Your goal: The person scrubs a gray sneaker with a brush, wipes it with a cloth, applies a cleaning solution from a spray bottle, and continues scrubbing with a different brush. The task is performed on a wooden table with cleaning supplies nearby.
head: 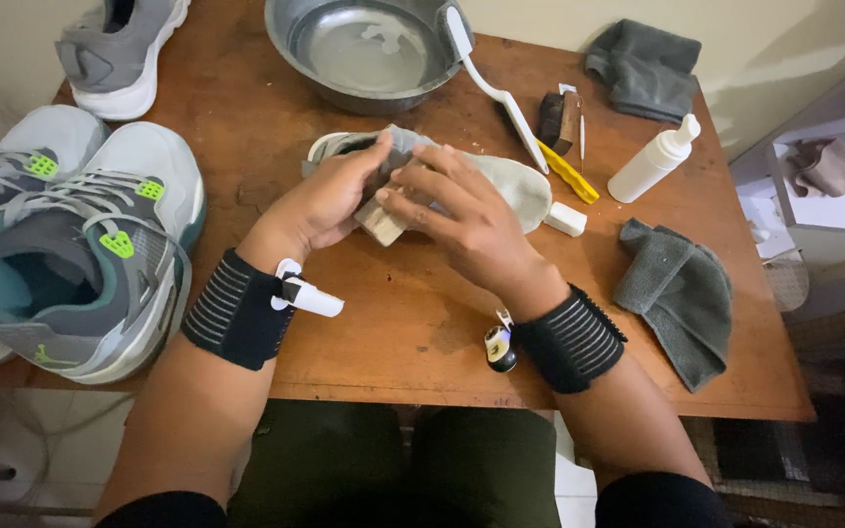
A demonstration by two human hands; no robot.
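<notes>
My left hand [330, 196] and my right hand [466, 220] meet over the middle of a wooden table [413, 323]. Between them they grip a small tan wooden-backed brush [381, 225] together with a grey shoe insole [520, 181]. The insole's pale toe end sticks out to the right of my right hand. Its other end is hidden under my fingers. Both wrists wear black ribbed bands.
A metal basin [364, 49] with water stands at the back, a white brush [486, 83] leaning on it. A white spray bottle [652, 161], yellow brush [569, 174], white eraser block [566, 219] and grey cloths [682, 293] lie right. Grey sneakers [90, 254] sit left.
</notes>
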